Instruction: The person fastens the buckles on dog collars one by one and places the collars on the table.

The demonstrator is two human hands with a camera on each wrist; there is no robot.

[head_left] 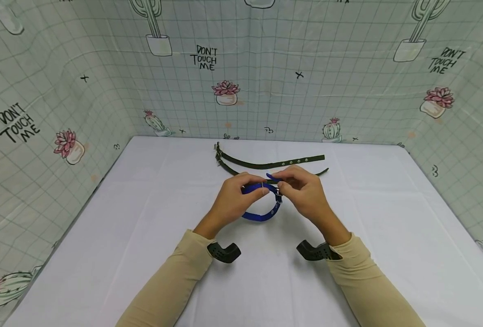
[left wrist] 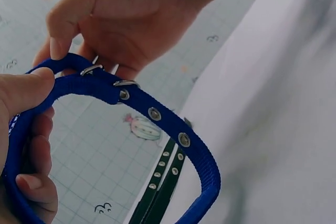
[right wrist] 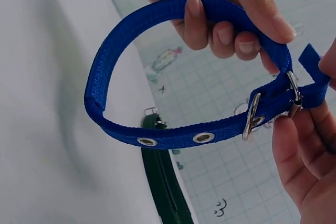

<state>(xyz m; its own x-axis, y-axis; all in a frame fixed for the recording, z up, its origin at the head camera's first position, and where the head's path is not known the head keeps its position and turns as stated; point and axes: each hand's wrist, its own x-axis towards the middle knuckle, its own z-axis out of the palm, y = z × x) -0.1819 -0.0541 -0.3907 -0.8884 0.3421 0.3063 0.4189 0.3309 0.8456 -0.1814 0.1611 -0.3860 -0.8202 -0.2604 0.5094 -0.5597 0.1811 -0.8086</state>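
Head view, nearest first: two tan sleeves [head_left: 167, 277] reach forward, with two black wrist devices [head_left: 225, 253] at the cuffs; beyond them, two hands meet at one blue collar [head_left: 259, 218], held on the near side of some green strips, probably so that its fastening sits within easy reach of the fingers; the left hand [head_left: 234, 197] is clamped on the band, fingers curled round it, which likely steadies the loop; the right hand [head_left: 308, 195] pinches the collar beside its buckle [right wrist: 297, 97], where the free tip [right wrist: 310, 62] sticks out, a grip that seems to control that end; the collar shows one buckle, one metal ring [right wrist: 251, 116] and three eyelets [right wrist: 203, 138]; farther off, two green strips [head_left: 266, 166] lie on the white table [head_left: 143, 204], perhaps there to leave the near space free; whether they are two collars or one doubled over, I cannot tell; behind stands one cactus-printed backdrop [head_left: 266, 100].
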